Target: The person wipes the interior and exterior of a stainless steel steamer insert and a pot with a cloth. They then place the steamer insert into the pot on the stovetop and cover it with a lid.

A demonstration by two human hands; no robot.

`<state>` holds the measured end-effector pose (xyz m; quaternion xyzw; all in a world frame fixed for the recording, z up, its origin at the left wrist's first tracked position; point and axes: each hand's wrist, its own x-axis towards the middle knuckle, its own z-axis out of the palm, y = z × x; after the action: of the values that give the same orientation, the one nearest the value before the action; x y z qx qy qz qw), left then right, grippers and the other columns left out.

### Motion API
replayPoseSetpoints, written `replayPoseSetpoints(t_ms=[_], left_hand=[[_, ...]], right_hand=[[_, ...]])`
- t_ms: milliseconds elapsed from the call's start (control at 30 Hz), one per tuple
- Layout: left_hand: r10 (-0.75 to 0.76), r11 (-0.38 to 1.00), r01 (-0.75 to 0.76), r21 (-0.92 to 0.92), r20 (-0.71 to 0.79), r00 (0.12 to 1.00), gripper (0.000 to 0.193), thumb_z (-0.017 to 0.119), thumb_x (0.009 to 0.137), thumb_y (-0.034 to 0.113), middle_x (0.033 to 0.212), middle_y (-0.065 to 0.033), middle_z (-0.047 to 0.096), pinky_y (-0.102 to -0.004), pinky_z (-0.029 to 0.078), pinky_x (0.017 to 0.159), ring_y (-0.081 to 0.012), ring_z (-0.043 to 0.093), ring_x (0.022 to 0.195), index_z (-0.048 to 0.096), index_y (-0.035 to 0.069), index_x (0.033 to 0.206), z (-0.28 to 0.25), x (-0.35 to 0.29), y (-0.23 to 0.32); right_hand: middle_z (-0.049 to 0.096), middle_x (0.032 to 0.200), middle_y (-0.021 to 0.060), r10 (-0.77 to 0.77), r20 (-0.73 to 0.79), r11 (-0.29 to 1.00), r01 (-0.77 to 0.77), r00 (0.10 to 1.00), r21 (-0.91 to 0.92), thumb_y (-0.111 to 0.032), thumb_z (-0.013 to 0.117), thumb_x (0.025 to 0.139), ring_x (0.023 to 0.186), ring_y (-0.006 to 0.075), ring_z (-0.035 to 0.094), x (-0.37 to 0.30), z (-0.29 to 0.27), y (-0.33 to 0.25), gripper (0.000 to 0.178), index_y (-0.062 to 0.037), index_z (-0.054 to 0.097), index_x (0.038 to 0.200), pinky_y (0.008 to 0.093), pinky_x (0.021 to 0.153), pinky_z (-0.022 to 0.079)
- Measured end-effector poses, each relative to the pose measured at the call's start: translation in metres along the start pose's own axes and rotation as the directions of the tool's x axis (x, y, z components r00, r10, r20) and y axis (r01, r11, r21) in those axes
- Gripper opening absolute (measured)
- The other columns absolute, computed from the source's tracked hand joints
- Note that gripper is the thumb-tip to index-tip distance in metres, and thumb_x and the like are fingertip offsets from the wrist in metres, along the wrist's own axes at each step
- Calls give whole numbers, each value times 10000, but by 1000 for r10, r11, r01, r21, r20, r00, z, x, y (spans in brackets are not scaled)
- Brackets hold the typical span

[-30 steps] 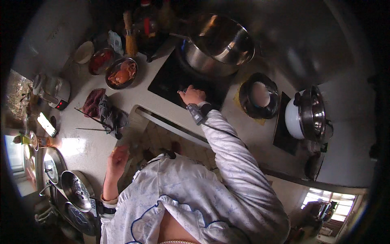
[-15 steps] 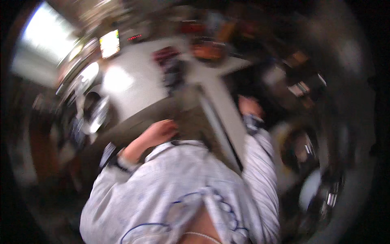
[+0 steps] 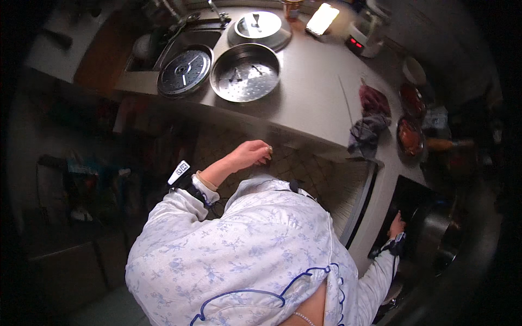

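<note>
My left hand hangs in the air in front of the light counter, its fingers loosely bent and slightly apart. I see nothing held in it, only a small shiny spot at the fingertips. Far to the right, my right hand reaches to the black stovetop, near its counter-side edge. Its fingers are small and dim, so their grip and contact are unclear. On the counter beyond my left hand stand a round steel steamer pan with a perforated base, a perforated steamer disc and a domed lid.
A sink lies at the far left. Crumpled dark cloths lie at the counter's corner. Beside them are dishes of reddish food. A lit screen stands at the back. A steel pot sits at the stove.
My view has swung left and sharpened, bringing the steamer parts nearer the middle. My right hand now appears farther right and lower, still by the stovetop. My left hand stays before the counter.
</note>
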<state>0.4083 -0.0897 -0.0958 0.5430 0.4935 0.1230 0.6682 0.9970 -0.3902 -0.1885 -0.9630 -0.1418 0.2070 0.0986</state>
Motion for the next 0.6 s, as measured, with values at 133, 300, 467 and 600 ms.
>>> replayPoseSetpoints(t_ms=[133,300,467,600], left_hand=[[30,992,-33,-126,-28,999,242,467,963,232,918,-33,636,-253,492,713,-100,587,806,577,44,1070,-72,0,-24],[276,954,-243,174,-199,940,188,540,921,121,893,-39,639,-245,496,691,-100,593,787,599,-4,1050,-151,3,-15],[661,688,-439,577,-249,708,128,598,839,49,799,-114,597,-288,467,596,-215,592,660,611,-3,956,-198,29,16],[709,529,-393,752,-137,692,176,616,813,63,864,-133,597,-361,491,639,-295,608,753,572,18,977,-215,83,42]], right_hand=[[580,711,198,284,-91,959,-284,954,21,-734,403,790,520,322,558,-11,-19,17,872,78,473,1098,399,443,442],[511,583,165,362,-69,862,-306,929,403,-688,478,789,365,260,446,-35,-13,38,739,28,480,971,404,371,401],[597,866,183,328,-409,925,-201,852,322,-434,551,863,698,292,548,-58,1,7,536,58,527,1075,365,592,464],[594,913,100,-235,-275,936,294,932,196,-248,505,928,833,187,530,-99,11,-127,294,3,573,1064,306,765,438]])
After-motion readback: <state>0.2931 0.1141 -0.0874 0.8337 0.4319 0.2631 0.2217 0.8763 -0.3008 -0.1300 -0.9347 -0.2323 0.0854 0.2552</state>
